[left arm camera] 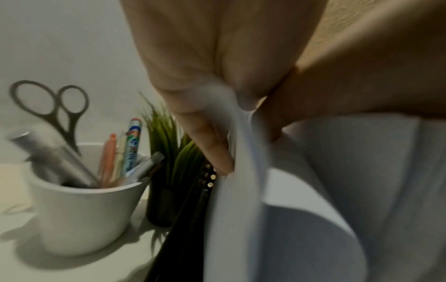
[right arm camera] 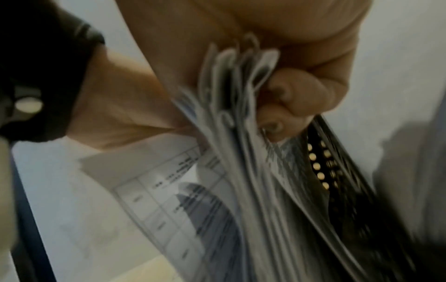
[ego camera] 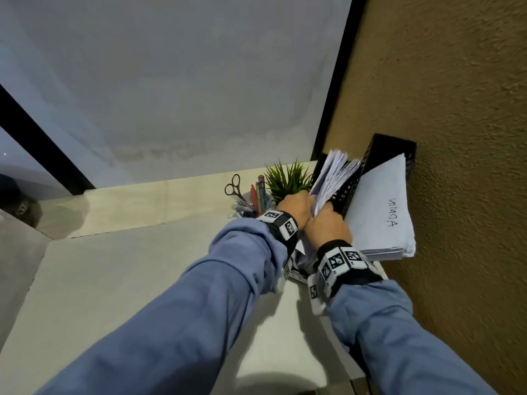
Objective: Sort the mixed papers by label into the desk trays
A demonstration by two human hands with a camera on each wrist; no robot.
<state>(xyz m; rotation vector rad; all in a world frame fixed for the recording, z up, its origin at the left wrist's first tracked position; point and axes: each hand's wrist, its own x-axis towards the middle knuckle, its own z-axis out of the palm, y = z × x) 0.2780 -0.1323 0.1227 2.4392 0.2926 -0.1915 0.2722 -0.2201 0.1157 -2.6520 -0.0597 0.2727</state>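
A sheaf of papers [ego camera: 332, 178] is gripped by both hands at the far right corner of the desk [ego camera: 142, 269]. The left hand [ego camera: 295, 206] is curled round its near edge, and the right hand [ego camera: 326, 226] is clenched on it beside a black perforated tray [ego camera: 349, 192]. A stack labelled ADMIN [ego camera: 380, 209] lies in the tray just right. A white cup [left arm camera: 82, 208] of pens and scissors [left arm camera: 51, 108] stands nearby.

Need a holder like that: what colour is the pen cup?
White, clearest in the left wrist view: cup.
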